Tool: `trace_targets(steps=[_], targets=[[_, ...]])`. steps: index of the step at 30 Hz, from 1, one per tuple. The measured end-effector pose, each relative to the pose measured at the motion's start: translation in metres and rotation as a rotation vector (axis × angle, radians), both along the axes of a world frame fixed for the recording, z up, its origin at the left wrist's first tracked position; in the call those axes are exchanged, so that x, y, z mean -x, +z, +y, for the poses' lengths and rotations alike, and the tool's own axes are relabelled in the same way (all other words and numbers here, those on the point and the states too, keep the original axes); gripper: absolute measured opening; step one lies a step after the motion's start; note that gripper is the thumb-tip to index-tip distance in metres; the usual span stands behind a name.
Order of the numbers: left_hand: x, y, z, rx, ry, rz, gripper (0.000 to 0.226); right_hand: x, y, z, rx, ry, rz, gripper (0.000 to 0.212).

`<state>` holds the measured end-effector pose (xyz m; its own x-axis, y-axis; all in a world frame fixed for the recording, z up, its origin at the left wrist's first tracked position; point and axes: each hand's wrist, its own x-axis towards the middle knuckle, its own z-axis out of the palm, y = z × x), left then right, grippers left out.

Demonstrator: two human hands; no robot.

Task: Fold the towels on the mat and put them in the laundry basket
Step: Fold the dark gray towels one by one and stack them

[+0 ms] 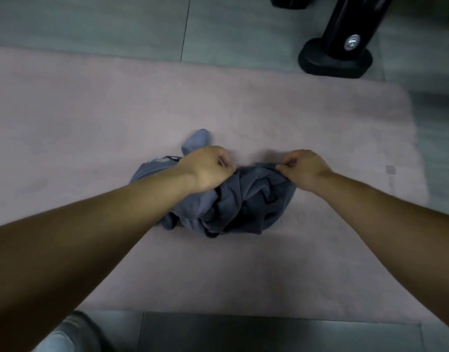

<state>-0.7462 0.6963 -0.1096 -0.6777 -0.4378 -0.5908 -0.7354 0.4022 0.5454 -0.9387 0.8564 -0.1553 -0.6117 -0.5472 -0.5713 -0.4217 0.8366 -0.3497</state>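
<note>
Both bare arms reach out from the person over the mat [243, 110]. The left grip [208, 166] is a fist, fingers curled tight under the knuckles, bunching the upper edge of the towel [243, 199]. The right grip [303, 167] sits level with it and a short way apart, thumb and curled fingertips pinching a fold of the same cloth at its upper right edge. The towel is grey-blue and crumpled into a loose heap with deep dark creases. Most of it lies just below the two grips and between them, on the person's side, resting on the mat. One rounded lobe pokes out just beyond the left grip, on the far side, and another part spreads out from under the left wrist. A small dark tag [171, 157] shows on the cloth beside that wrist. The mat is pale pink and runs wide under both grips, and its rounded far corner lies well past the right grip. A faint square mark [390, 170] is printed on it out beyond the right forearm. Far beyond the right grip, off the mat, the black foot of a stand [335, 59] rests on the grey tiled floor [117, 21]. Back under the left forearm, near the person, a knee in grey fabric [73, 331] shows.
</note>
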Motion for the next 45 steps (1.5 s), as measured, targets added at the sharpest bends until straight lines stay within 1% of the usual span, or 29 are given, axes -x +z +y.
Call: trace_targets(steps=[1,2,4,5,6,8,10,11,13,15,16,17,19,22,24,26,27,29,31,32,34,35,36,37,39,41,43,45], targets=[[0.002,-0.003,0.001,-0.02,0.024,-0.021,0.013,0.001,0.004,0.001,-0.014,0.011,-0.03,0.019],[0.003,-0.004,0.003,-0.019,0.034,-0.039,0.014,0.0,0.009,0.002,-0.011,-0.002,-0.072,0.02],[0.004,-0.002,0.008,0.04,0.0,-0.062,0.018,-0.001,0.02,0.008,0.032,-0.101,-0.177,0.022],[0.006,0.0,0.012,0.04,-0.013,-0.042,0.019,-0.003,0.03,0.009,0.076,-0.168,-0.236,0.023],[0.01,0.003,0.015,-0.019,-0.002,0.014,0.017,-0.003,0.041,0.009,0.125,-0.233,-0.309,0.024],[0.017,0.016,0.019,-0.224,0.065,0.176,0.016,-0.004,0.07,0.003,0.23,-0.339,-0.486,0.024],[0.024,0.036,0.018,-0.341,0.121,0.321,0.018,-0.01,0.104,-0.006,0.336,-0.386,-0.602,0.023],[0.027,0.048,0.016,-0.388,0.141,0.382,0.019,-0.013,0.118,-0.01,0.382,-0.399,-0.618,0.022],[0.028,0.075,0.013,-0.464,0.168,0.472,0.024,-0.025,0.143,-0.018,0.454,-0.435,-0.585,0.02],[0.024,0.101,0.009,-0.5,0.151,0.497,0.035,-0.037,0.163,-0.027,0.516,-0.505,-0.538,0.014],[0.021,0.112,0.008,-0.517,0.138,0.492,0.039,-0.044,0.173,-0.03,0.543,-0.546,-0.546,0.008],[0.017,0.119,0.005,-0.52,0.141,0.478,0.042,-0.05,0.18,-0.034,0.565,-0.581,-0.581,0.006],[0.012,0.128,0.001,-0.482,0.19,0.465,0.043,-0.061,0.191,-0.043,0.594,-0.605,-0.707,0.01],[0.001,0.135,-0.006,-0.449,0.314,0.497,0.036,-0.074,0.197,-0.052,0.628,-0.549,-0.884,0.025],[-0.009,0.138,-0.011,-0.43,0.349,0.495,0.035,-0.079,0.199,-0.055,0.65,-0.559,-1.024,0.035],[-0.018,0.137,-0.014,-0.423,0.381,0.508,0.032,-0.08,0.199,-0.056,0.655,-0.542,-1.129,0.037],[-0.021,0.136,-0.015,-0.433,0.414,0.522,0.029,-0.081,0.199,-0.057,0.651,-0.524,-1.151,0.036],[-0.028,0.132,-0.017,-0.487,0.501,0.553,0.02,-0.083,0.196,-0.06,0.657,-0.48,-1.107,0.031],[-0.035,0.127,-0.023,-0.57,0.564,0.596,0.009,-0.085,0.191,-0.063,0.656,-0.367,-0.936,0.025],[-0.038,0.125,-0.027,-0.616,0.588,0.618,0.009,-0.086,0.189,-0.065,0.649,-0.258,-0.81,0.024],[-0.045,0.121,-0.031,-0.716,0.62,0.642,0.021,-0.087,0.185,-0.068,0.654,-0.005,-0.53,0.021],[-0.047,0.12,-0.032,-0.769,0.635,0.637,0.03,-0.089,0.184,-0.07,0.666,0.09,-0.425,0.017],[-0.05,0.122,-0.033,-0.81,0.638,0.625,0.039,-0.091,0.183,-0.072,0.674,0.154,-0.361,0.013],[-0.051,0.123,-0.034,-0.831,0.635,0.605,0.045,-0.093,0.183,-0.074,0.678,0.186,-0.34,0.011],[-0.054,0.126,-0.037,-0.829,0.624,0.568,0.056,-0.098,0.183,-0.077,0.677,0.187,-0.391,0.016],[-0.057,0.13,-0.04,-0.806,0.609,0.568,0.059,-0.103,0.183,-0.08,0.679,0.136,-0.482,0.019],[-0.061,0.132,-0.039,-0.826,0.572,0.582,0.06,-0.109,0.184,-0.082,0.677,0.06,-0.544,0.016],[-0.066,0.132,-0.038,-0.819,0.527,0.571,0.049,-0.114,0.185,-0.084,0.695,-0.005,-0.58,0.016]])
